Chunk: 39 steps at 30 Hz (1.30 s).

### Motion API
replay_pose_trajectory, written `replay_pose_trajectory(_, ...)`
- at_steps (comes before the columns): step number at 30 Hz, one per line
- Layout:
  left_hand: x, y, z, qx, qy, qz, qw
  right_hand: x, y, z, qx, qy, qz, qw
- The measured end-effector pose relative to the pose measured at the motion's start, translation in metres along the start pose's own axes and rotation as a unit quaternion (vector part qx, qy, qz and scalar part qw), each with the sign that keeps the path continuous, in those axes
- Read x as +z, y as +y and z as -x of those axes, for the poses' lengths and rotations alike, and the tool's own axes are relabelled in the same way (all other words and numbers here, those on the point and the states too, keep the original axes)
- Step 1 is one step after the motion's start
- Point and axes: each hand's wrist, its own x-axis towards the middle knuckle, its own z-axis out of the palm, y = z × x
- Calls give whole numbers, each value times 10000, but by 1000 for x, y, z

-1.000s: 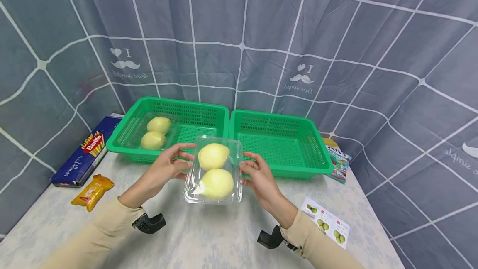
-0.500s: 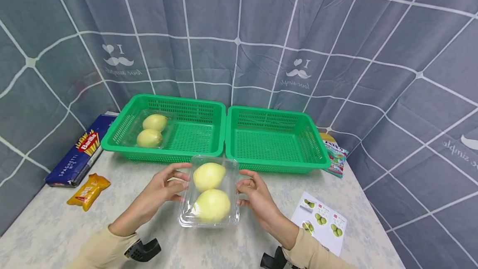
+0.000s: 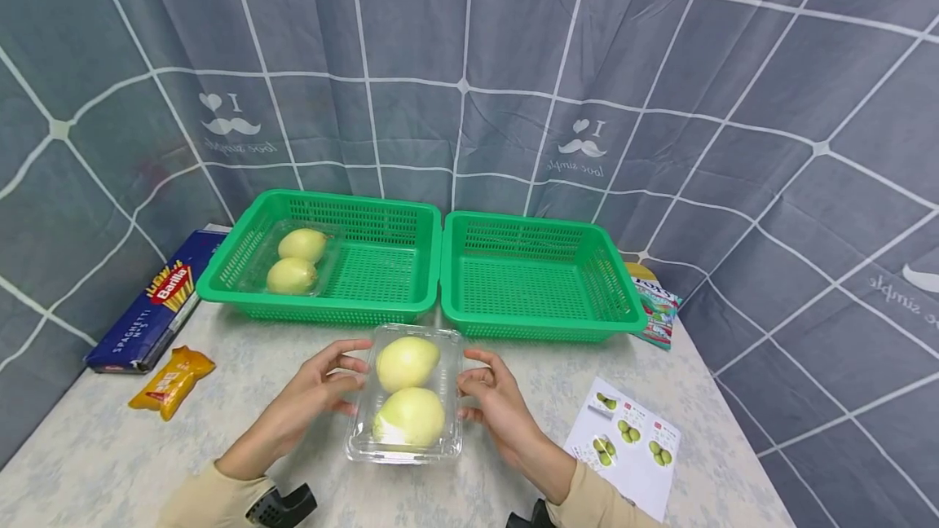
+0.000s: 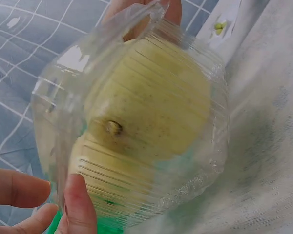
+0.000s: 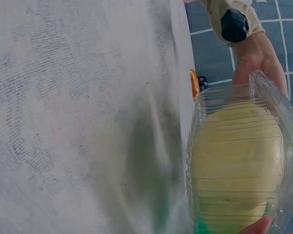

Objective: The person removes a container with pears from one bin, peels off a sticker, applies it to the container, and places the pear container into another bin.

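Note:
A clear plastic clamshell box [image 3: 355, 440] with two pale yellow melons [image 3: 407, 418] inside is between my hands, close over the table at the middle front. My left hand [image 3: 315, 389] holds its left edge. In the left wrist view, the thumb [image 4: 81, 204] and fingers pinch the rim by the ridged lid. From the other side my right hand [image 3: 502, 407] grips the right edge; in the right wrist view only its thumb tip [image 5: 259, 226] shows at the bottom. The lid lies over the melons.
Two green baskets [image 3: 330, 312] stand side by side behind; the left one has another melon box [image 3: 257, 267] in it. A blue spaghetti box [image 3: 139, 332] and an orange packet [image 3: 174, 381] lie left. To the right are a printed sheet [image 3: 623, 455] and a snack bag [image 3: 658, 308].
Both hands have brought the melon box down and toward me, away from the front of the baskets. The head view has shifted slightly, and the grip stays on both edges.

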Motion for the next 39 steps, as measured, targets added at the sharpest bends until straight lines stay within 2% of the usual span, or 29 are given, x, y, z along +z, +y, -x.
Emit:
replay_pose_trajectory(10, 5, -14, -7, -172, -107, -7, 9998, -1, 17, -7, 147, 142, 100, 9997)
replay_pose_trajectory(18, 8, -13, -14, -147, -131, 77, 9998, -5, 16, -7, 134, 245, -14, 9996)
replay_pose_trajectory(32, 11, -13, -15, -127, -105, 76, 9998, -6, 12, -6, 69, -159, -71, 9998)
replay_pose_trajectory(39, 10, -18, -15, -30, -78, -160, 9998, -8, 12, -5, 104, -306, -3, 9995)
